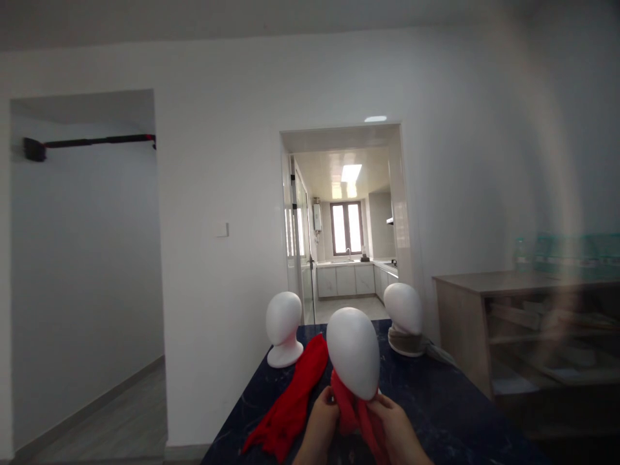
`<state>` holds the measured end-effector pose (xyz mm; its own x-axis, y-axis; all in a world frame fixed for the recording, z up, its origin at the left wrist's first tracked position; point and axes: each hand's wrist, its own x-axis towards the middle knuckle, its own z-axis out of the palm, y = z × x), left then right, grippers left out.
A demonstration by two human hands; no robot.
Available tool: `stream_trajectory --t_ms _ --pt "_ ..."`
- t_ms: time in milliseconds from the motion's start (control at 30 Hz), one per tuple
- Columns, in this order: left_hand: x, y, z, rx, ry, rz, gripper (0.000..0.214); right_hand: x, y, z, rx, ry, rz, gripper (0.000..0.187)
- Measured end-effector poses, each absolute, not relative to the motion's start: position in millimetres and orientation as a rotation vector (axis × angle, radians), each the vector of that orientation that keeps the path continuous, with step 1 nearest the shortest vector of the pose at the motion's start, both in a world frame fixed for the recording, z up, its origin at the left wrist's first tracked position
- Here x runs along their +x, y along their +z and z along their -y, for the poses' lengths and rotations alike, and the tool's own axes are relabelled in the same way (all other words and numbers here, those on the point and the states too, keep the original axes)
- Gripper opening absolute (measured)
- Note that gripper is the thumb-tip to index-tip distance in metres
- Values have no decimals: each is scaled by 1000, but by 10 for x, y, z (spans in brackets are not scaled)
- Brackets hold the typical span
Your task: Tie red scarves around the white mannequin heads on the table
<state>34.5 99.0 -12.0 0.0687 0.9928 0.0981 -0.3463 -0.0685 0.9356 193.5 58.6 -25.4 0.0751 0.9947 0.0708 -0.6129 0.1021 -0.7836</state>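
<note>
Left head (283, 320): we see it white and upright at ten o'clock from the middle head (352, 352), on the dark blue table (450, 413).
Red cloth (293, 403): it lies spread at eight o'clock; we cannot tell whether it joins the scarf in our hands.
Left hand (322, 420): at seven o'clock, thumb and fingers nearly closed, pinching the edge of the red scarf (346, 410) beside the neck.
Red scarf: it sits at six o'clock, under the chin end of the middle head, gathered between our hands and hanging toward us.
Right hand (391, 420): at five o'clock, fingertips drawn together on the scarf, partly hidden by its folds.
Right head (403, 307): white and upright at two o'clock, a grey-brown scarf (405, 342) around its neck.
Cabinet (460, 316): we have it between two and three o'clock, beyond the table.
</note>
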Motion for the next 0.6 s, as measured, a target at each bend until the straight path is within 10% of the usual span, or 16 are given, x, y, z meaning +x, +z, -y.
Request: stream_trajectory --t_ms 600 --pt "372 140 -772 1420 1145 -844 32 1892 -156 -504 -992 906 1119 42"
